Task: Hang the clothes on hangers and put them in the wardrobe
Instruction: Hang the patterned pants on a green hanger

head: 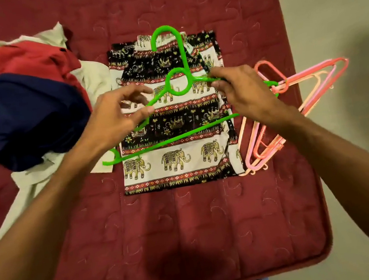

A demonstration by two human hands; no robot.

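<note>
A folded garment with an elephant print in black, white and red lies flat in the middle of the bed. Above it hovers a green plastic hanger, its hook pointing away from me. My left hand pinches the hanger's left shoulder between thumb and fingers. My right hand grips the right shoulder, and its fingers hide that end of the hanger.
A heap of clothes in navy, red and white lies at the left. Several pink and peach hangers are piled at the bed's right edge. The maroon quilted bedspread runs toward me; the pale floor lies to the right.
</note>
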